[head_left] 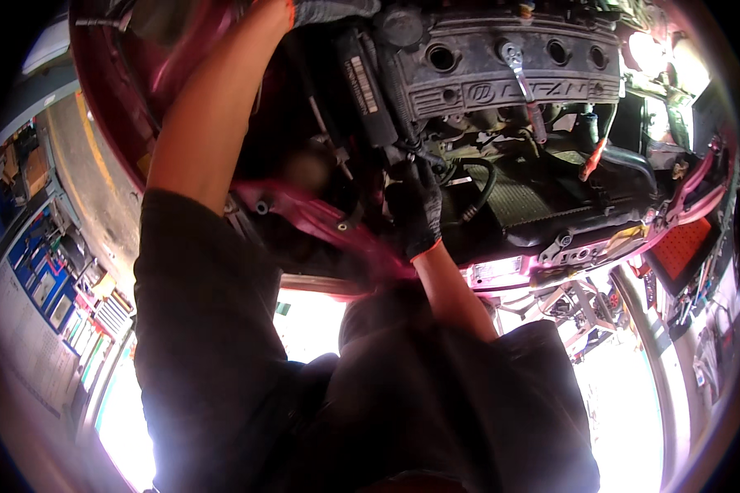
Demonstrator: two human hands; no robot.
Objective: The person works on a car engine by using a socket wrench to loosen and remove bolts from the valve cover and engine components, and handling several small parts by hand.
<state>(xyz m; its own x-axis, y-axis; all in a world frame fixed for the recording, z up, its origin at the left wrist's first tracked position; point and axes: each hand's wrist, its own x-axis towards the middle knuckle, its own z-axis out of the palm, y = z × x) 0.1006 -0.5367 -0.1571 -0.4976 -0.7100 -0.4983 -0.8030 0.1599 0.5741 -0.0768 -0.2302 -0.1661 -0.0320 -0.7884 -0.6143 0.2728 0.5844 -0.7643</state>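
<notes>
My left hand [330,10], in a dark glove with an orange cuff, is at the top edge beside the engine. That edge cuts it off, so how its fingers are set is hidden. Lower down, my right hand [417,209] wears a black glove with an orange cuff. Its fingers are curled in shadow by a small fitting [411,156] at the lower end of a black rectangular box [368,90] with a white label. What they grip cannot be made out. A black hose [491,189] bends just right of that hand.
A ratchet wrench [524,90] stands on the engine cover [469,70], its handle toward me. Beyond the hose lies the radiator [543,193]. The pink car body's front bar [321,220] crosses nearby. An orange-red panel [681,253] is at right, a cluttered tool shelf [57,287] at left.
</notes>
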